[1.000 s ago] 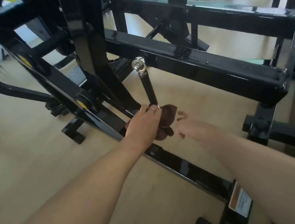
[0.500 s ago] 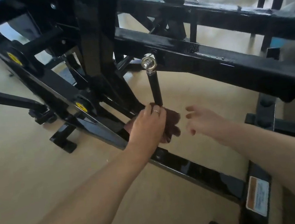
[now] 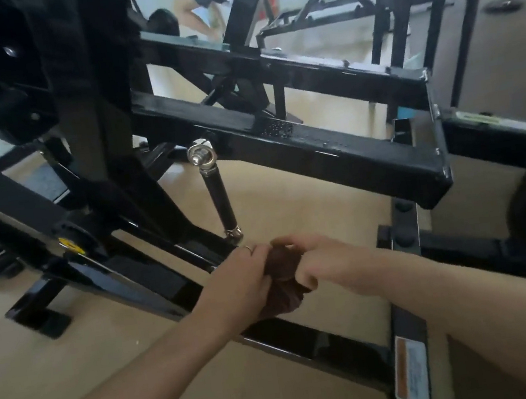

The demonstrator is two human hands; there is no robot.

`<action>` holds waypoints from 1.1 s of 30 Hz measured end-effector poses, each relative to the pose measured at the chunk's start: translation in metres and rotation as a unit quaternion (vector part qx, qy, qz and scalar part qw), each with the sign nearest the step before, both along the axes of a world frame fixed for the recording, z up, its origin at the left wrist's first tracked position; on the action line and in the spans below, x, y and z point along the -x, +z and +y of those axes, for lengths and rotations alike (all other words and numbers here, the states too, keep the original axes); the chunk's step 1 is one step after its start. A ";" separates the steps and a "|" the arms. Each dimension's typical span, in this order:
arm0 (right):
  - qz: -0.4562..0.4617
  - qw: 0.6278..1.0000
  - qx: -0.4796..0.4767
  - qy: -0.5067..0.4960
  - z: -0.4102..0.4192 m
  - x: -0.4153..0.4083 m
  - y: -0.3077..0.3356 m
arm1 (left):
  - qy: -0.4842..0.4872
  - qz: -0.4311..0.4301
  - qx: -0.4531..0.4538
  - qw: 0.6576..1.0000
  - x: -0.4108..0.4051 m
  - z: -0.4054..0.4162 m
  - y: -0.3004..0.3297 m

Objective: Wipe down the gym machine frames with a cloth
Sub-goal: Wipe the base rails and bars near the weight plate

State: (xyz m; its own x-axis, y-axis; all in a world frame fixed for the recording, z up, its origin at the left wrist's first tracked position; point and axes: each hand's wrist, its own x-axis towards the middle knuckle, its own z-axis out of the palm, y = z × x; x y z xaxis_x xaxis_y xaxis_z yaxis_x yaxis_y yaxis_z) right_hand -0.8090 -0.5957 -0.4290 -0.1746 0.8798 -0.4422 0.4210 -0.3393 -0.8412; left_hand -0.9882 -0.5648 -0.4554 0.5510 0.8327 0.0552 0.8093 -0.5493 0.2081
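Filling most of the view is the black gym machine frame [image 3: 342,151], its glossy beams crossing over a tan floor [image 3: 42,372]. Lower base rail [image 3: 312,341] runs diagonally under both forearms. Black link rod [image 3: 219,198] hangs from a shiny bolt [image 3: 198,156] on the cross beam. Both hands meet just above the base rail: left hand [image 3: 243,283], ring on one finger, grips the brown cloth [image 3: 283,284] from the left, and right hand [image 3: 320,259] pinches it from the right, fingers curled. Orange-and-white warning label [image 3: 411,373] on the foot bar carries print too blurred to read. Small yellow sticker [image 3: 70,245] at the pivot, unreadable as well.
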 end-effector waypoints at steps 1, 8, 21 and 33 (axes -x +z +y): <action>0.031 0.999 -0.001 -0.013 0.000 -0.003 0.006 | 0.014 -0.022 0.012 1.000 0.000 0.003 0.008; 0.231 0.971 -0.041 -0.047 0.009 0.017 0.033 | 0.140 -0.204 0.041 0.968 -0.005 0.005 0.074; 0.332 0.870 -0.272 -0.244 -0.004 0.054 0.078 | 0.216 -0.456 0.172 0.846 -0.044 -0.005 0.144; 0.201 0.823 -0.437 -0.303 0.013 0.002 0.135 | 0.063 -0.589 0.331 0.734 -0.084 -0.012 0.215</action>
State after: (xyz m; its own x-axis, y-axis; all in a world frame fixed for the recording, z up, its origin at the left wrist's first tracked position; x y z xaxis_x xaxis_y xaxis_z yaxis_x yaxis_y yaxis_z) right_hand -0.8110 -0.5829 -0.2938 0.4348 0.8104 0.3927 0.0265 0.4244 -0.9051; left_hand -0.9044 -0.5770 -0.2404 0.3610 0.9325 -0.0084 -0.1108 0.0519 0.9925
